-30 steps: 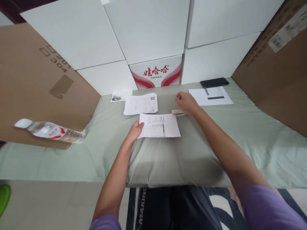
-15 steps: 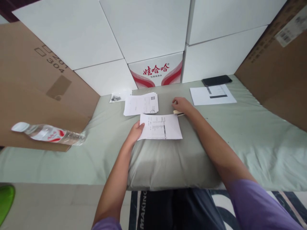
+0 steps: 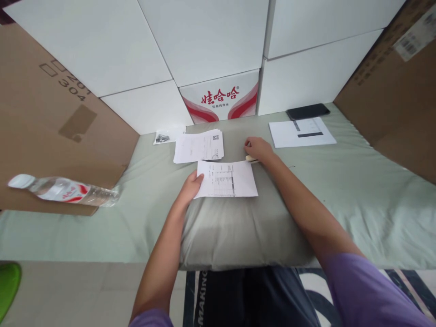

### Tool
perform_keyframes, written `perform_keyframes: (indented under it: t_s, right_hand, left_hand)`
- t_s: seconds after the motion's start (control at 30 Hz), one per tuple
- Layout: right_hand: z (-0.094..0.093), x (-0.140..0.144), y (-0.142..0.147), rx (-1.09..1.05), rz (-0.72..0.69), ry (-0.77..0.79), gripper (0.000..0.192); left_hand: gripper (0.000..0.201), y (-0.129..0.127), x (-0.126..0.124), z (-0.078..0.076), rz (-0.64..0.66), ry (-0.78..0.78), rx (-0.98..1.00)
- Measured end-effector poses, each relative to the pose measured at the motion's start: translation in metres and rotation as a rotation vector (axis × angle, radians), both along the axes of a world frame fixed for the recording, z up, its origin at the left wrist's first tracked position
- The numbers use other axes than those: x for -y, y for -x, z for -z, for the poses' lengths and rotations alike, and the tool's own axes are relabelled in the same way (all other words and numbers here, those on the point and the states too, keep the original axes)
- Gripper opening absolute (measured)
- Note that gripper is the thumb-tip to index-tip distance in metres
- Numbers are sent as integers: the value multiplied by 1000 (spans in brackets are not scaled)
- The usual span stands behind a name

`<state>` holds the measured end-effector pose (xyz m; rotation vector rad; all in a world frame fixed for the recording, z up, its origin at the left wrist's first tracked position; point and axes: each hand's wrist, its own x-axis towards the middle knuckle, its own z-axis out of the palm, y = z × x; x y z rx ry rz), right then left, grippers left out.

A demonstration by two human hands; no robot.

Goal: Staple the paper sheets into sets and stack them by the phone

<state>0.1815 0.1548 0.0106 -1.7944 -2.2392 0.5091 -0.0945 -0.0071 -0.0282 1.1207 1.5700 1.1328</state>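
My left hand [image 3: 191,187] grips the left edge of a printed sheet of paper [image 3: 243,181], thumb on top; whether there is more than one sheet I cannot tell. My right hand [image 3: 258,148] rests past the sheet's upper right corner, fingers curled in. Anything between those fingers is hidden. Under its palm side, a small beige-ended object [image 3: 251,158] pokes out by the sheet's corner, mostly covered. Just beyond the held sheet lies a stack of papers [image 3: 197,147] with a QR code at its corner.
At the right lie another pile of papers [image 3: 286,136] and a black phone [image 3: 308,111]. A small clear packet [image 3: 169,135] lies behind the left stack. The water bottle [image 3: 64,190] leans by a cardboard panel [image 3: 44,136]. White boxes [image 3: 218,36] wall off the back.
The view has shifted slightly. My left hand still holds the sheet and my right hand stays at nearly the same spot, fingers curled.
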Motion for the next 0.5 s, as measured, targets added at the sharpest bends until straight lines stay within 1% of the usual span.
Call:
perform_keyframes:
  t_s: [0.23, 0.4, 0.5]
  right_hand:
    - [-4, 2, 2, 24, 28, 55, 29]
    - [-3, 3, 3, 45, 10, 46, 30]
    - [-2, 3, 4, 68, -11, 45, 32]
  left_hand:
    - [65, -2, 0, -2, -5, 5, 19]
    - [67, -3, 1, -6, -6, 20, 21]
    - [68, -2, 1, -6, -4, 25, 18]
